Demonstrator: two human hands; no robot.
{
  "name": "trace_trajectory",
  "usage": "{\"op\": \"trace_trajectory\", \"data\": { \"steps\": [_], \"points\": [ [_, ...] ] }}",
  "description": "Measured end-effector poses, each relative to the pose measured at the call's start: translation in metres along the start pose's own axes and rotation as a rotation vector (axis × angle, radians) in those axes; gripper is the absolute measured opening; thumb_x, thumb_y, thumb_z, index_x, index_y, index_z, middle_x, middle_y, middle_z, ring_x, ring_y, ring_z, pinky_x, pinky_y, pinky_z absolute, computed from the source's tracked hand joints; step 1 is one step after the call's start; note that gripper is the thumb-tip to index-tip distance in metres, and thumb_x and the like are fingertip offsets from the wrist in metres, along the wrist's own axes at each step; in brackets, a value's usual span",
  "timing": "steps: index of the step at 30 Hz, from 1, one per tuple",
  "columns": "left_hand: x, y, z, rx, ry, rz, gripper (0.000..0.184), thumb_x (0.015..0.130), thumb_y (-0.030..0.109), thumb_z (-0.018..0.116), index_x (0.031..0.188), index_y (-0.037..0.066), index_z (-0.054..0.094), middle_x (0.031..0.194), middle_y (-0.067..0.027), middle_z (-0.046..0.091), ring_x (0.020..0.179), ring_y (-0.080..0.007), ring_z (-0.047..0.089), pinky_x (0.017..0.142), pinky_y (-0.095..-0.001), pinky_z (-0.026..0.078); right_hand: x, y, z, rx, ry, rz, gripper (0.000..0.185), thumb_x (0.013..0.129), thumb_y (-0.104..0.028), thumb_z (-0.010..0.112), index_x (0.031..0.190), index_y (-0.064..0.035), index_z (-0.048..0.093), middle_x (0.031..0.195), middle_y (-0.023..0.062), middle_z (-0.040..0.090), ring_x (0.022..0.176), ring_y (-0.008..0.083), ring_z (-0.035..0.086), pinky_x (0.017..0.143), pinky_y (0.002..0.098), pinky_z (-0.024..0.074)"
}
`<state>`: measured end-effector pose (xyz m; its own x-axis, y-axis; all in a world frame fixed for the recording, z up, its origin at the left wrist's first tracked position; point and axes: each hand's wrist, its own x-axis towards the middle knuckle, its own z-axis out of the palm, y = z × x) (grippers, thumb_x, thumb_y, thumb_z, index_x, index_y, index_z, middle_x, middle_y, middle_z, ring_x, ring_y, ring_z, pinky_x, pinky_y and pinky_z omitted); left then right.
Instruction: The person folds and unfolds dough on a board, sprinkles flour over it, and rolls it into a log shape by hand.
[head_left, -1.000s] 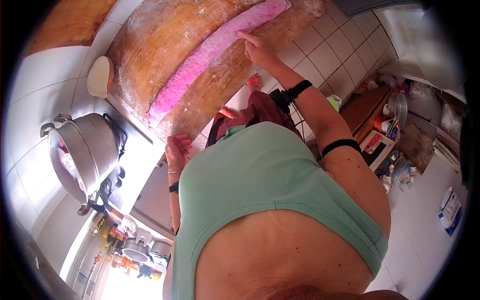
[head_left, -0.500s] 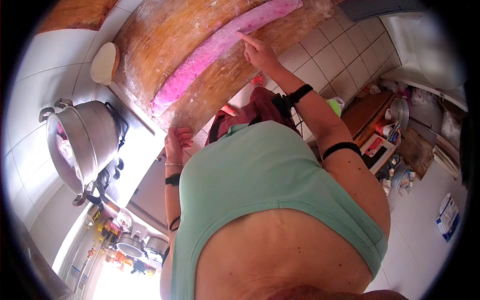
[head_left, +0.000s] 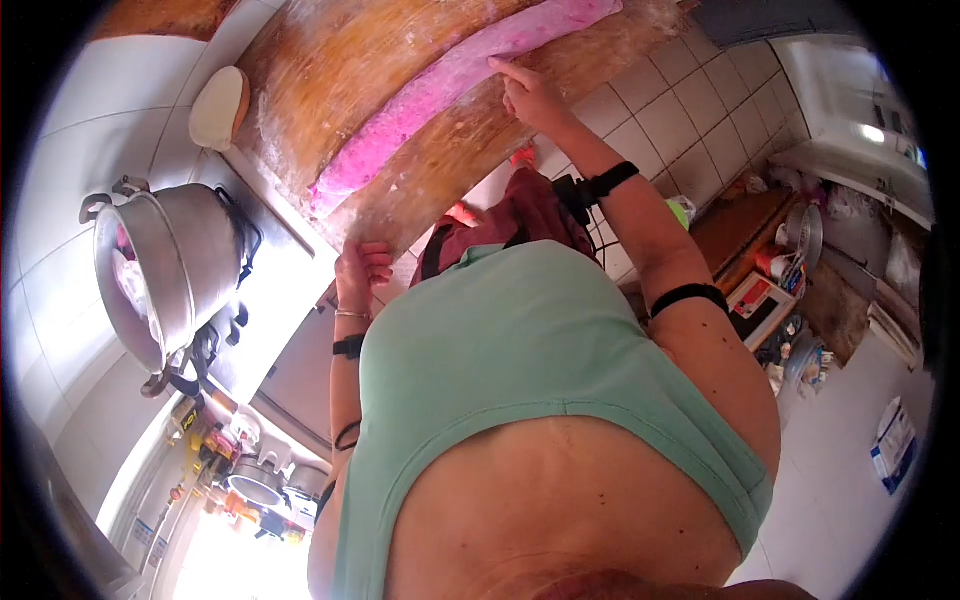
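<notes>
A long pink dough log (head_left: 430, 108), dusted with flour, lies diagonally across a wooden board (head_left: 330, 60). The outstretched index finger of my right hand (head_left: 535, 100) reaches the log's near edge around its middle; the other fingers are bent and grasp nothing. By the board's near left corner is my left hand (head_left: 365, 272), its fingers loosely bent and slightly apart with nothing in them. Whether it touches the board, I cannot tell.
At the left, a large metal pot (head_left: 180, 275) holds something pink and white. A pale oval piece with a brown edge (head_left: 220, 108) stands beside the board's left side. More pans (head_left: 257, 480) are at lower left. A cluttered wooden cabinet (head_left: 745, 235) is on the right.
The whole view has shifted slightly, so the board and log appear a little higher and to the right. Both hands keep nearly the same place and pose.
</notes>
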<state>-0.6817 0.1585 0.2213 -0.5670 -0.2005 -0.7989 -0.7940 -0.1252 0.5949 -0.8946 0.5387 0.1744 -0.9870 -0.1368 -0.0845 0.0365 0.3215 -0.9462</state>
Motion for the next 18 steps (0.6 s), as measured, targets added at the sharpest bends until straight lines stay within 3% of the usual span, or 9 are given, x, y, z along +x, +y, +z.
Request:
{"op": "trace_trajectory", "data": {
  "steps": [3,5,9,18],
  "points": [
    [0.005,-0.003,-0.004,0.008,-0.06,-0.011,0.067,0.107,0.053,0.035,0.1,-0.003,0.072,0.074,-0.0084,0.069,0.054,-0.0173,0.063,0.049,-0.0291,0.052,-0.014,-0.037,-0.004,0.132,0.017,-0.007,0.04,0.104,-0.01,0.049,0.141,-0.0116,0.065,0.07,0.0075,0.061,0.065,0.0139,0.061,0.062,0.0334,0.0512],
    [0.002,-0.004,-0.002,0.047,-0.029,0.03,0.068,0.107,0.053,0.035,0.1,-0.003,0.072,0.074,-0.0088,0.07,0.054,-0.017,0.063,0.048,-0.0291,0.051,-0.019,-0.04,0.001,0.072,0.022,-0.091,0.04,0.107,-0.008,0.046,0.145,-0.0088,0.062,0.067,-0.0011,0.051,0.058,0.0081,0.051,0.056,0.0274,0.0469],
    [0.003,-0.003,-0.002,0.014,-0.044,0.012,0.067,0.107,0.053,0.035,0.099,-0.003,0.072,0.074,-0.0091,0.069,0.053,-0.0168,0.062,0.048,-0.0289,0.051,-0.027,-0.038,0.018,0.111,0.038,-0.184,0.04,0.104,-0.007,0.047,0.14,-0.0062,0.064,0.064,0.0037,0.057,0.056,0.0137,0.057,0.058,0.0316,0.0503],
    [0.001,0.001,-0.001,-0.016,-0.044,-0.018,0.062,0.106,0.049,0.038,0.1,-0.003,0.071,0.072,-0.0087,0.068,0.05,-0.0168,0.06,0.045,-0.0277,0.048,-0.031,-0.04,0.029,0.105,-0.067,-0.054,0.045,0.102,-0.006,0.047,0.145,-0.0091,0.061,0.078,0.0085,0.064,0.067,0.0156,0.062,0.066,0.0327,0.053]
  ]
}}
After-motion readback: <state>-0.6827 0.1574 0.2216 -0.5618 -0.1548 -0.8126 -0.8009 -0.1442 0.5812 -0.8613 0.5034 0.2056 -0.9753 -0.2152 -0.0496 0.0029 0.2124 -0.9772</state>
